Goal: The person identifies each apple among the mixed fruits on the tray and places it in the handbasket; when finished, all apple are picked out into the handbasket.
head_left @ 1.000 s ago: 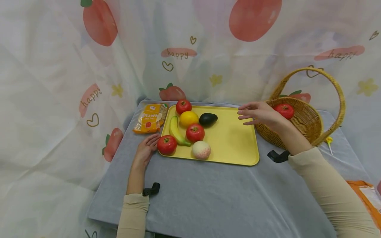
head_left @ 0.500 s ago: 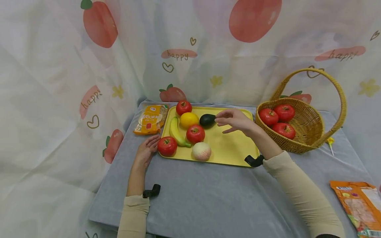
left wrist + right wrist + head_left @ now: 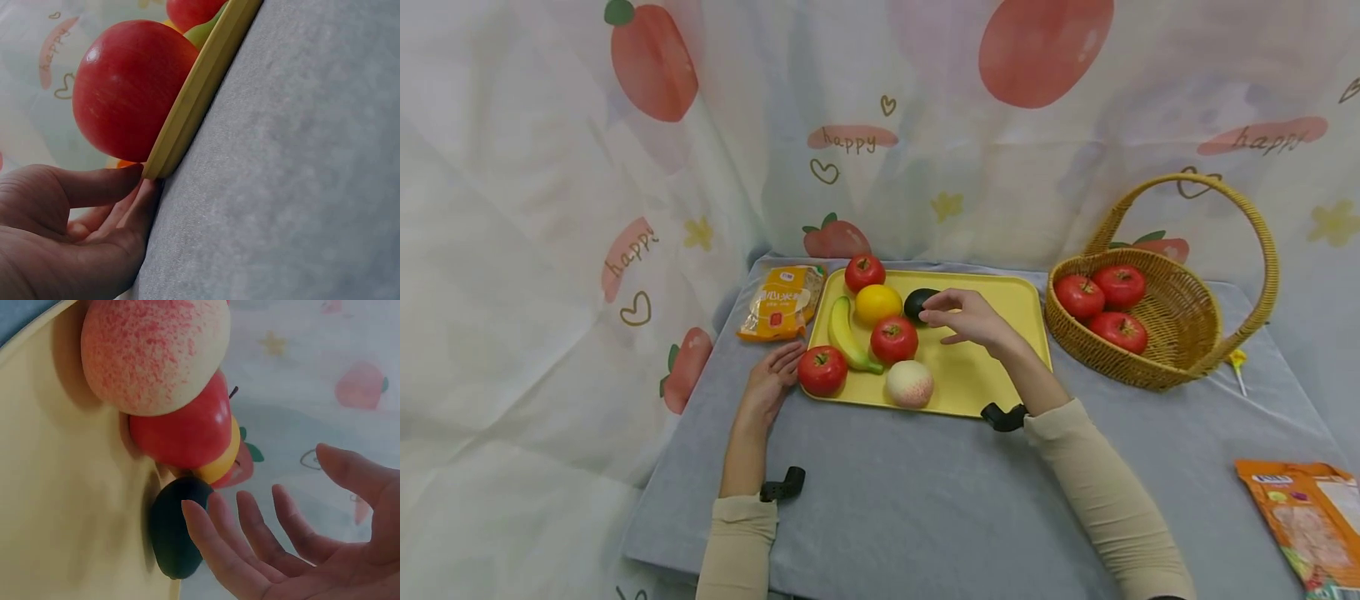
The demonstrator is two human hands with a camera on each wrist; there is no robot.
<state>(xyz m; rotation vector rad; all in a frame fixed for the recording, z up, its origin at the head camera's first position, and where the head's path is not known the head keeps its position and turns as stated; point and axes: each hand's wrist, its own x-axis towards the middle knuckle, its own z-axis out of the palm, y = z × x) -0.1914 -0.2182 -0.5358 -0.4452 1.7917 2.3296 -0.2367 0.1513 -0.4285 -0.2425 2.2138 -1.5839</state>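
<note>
My left hand [image 3: 766, 385] holds the left front corner of the yellow tray [image 3: 1017, 312]; in the left wrist view its thumb is at the rim, fingers below. A red apple [image 3: 822, 371] sits in that corner. With fingers spread and slightly bent, my right hand [image 3: 973, 321] hovers over the tray beside the dark avocado [image 3: 178, 531], holding nothing. It partly covers the avocado in the head view. Around it on the tray lie a second apple [image 3: 894, 339], a pale speckled peach [image 3: 910, 384], an orange-yellow fruit [image 3: 877, 305], a banana [image 3: 848, 337] and a far apple [image 3: 864, 272].
A wicker basket [image 3: 1210, 358] with a tall handle stands right of the tray, holding three red apples [image 3: 1118, 332]. An orange snack bag [image 3: 778, 304] lies left of the tray. Another orange packet [image 3: 1300, 517] and a small yellow-headed stick [image 3: 1237, 358] lie at the right.
My right hand has moved left from the basket's edge to beside the avocado, uncovering the apples in the basket. My left hand has stayed at the tray corner.
</note>
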